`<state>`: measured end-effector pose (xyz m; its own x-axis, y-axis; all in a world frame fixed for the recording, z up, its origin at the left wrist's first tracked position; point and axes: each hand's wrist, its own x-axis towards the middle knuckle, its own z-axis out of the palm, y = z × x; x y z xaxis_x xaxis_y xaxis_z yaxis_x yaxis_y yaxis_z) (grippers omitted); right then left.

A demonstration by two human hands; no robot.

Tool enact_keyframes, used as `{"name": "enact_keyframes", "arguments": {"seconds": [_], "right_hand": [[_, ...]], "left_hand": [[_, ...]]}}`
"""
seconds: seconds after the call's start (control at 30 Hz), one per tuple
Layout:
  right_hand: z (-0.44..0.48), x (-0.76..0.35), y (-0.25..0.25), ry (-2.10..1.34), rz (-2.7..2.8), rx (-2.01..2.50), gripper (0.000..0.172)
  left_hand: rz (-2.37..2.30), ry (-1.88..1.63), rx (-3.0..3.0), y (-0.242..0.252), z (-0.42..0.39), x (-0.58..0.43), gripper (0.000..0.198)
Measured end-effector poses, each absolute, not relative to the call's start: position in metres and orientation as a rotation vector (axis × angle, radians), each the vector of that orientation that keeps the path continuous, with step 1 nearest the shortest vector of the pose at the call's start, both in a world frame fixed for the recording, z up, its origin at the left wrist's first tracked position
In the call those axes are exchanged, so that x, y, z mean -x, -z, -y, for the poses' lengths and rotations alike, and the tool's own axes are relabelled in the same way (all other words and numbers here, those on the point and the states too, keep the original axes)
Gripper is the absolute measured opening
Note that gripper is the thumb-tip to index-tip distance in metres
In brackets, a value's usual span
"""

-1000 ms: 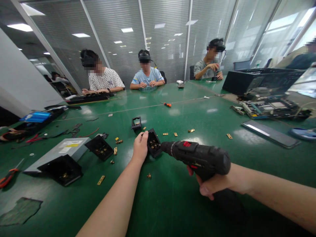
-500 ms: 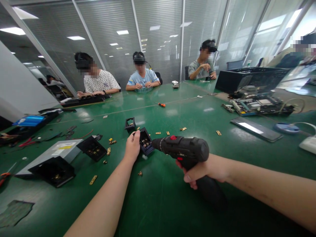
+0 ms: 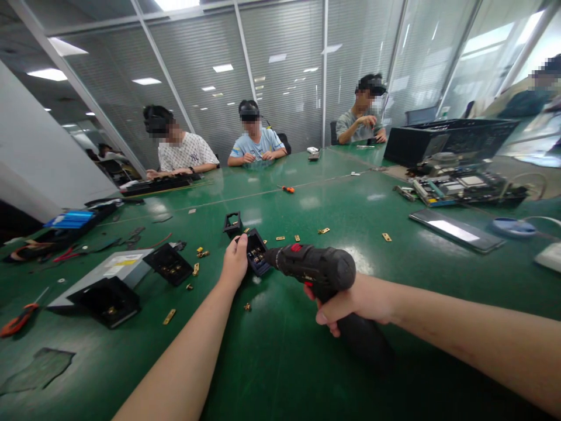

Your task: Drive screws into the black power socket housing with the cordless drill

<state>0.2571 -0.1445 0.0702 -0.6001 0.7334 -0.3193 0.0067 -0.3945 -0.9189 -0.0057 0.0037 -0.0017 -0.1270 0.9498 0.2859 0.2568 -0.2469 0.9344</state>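
As I observe it, the left hand (image 3: 235,260) pinches a black plastic housing (image 3: 258,268); the right hand (image 3: 346,303) is wrapped around a cordless drill (image 3: 315,266). The chuck (image 3: 274,257) sits at the housing's open side, right of the left hand; bit contact is hidden. Caution: torque could wrench the housing from that one-sided pinch.

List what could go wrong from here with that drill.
1. The drill in the right hand points at the open black box, near the left hand; a slip might hurt it.
2. Only the left hand seems to steady the box, so it could twist.
3. Small brass pieces lie loose on the table; a bump may scatter them.
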Motion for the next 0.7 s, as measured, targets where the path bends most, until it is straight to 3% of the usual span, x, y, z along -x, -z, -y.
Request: {"name": "enact_keyframes", "arguments": {"seconds": [0.7], "right_hand": [[0.1422,-0.2612,-0.0641,-2.058,1.329,1.003,0.036]], "left_hand": [[-1.174,-1.247,-1.260,0.0002,-0.0057,0.0099,0.058]]}}
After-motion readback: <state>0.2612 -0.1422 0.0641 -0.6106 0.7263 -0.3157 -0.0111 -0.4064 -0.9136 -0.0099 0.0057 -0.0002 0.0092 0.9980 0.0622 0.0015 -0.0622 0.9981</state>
